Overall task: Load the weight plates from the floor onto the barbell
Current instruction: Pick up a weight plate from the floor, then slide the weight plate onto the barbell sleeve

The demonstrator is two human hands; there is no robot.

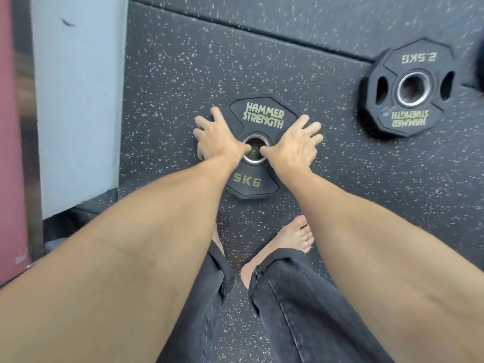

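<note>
Black rubber 5 kg plate [258, 145] flat on the speckled floor [183, 74], directly under both hands. Left hand [218, 137] and right hand [294, 145] spread on opposite sides, thumbs at the hub [255, 151]; not gripped yet. Barbell out of view.

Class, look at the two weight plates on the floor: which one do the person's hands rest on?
The 5 kg plate, marked 5KG, nearer the feet: both hands lie on it, thumbs at its centre hole. The 2.5 kg plate lies apart, untouched.
</note>
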